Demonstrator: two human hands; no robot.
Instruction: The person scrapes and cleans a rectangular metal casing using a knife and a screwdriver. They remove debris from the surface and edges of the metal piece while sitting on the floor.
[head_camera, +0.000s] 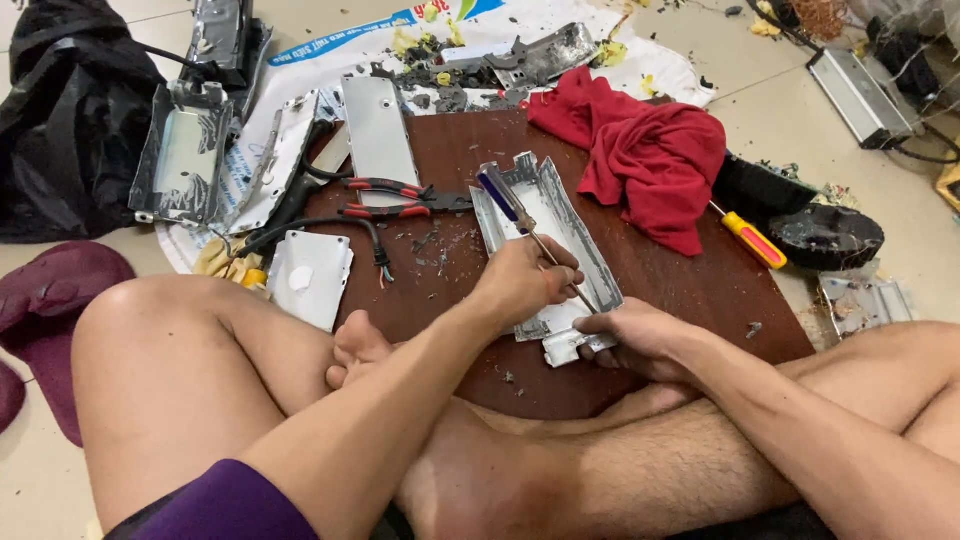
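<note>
Screwdriver (522, 222) is gripped in our left hand (520, 283) over the metal tray (560, 225), right hand (635, 338) pinning its end, so we judge prying needs steady pressure

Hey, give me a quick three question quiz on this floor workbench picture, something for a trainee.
1. True or false: the left hand grips the blue-handled screwdriver.
2. Which lies on the wooden board beside the metal casing? A) hammer B) red-handled pliers C) drill
3. Fill in: the right hand steadies the casing's ____ end.

Key: 1 true; 2 B; 3 near.
</note>
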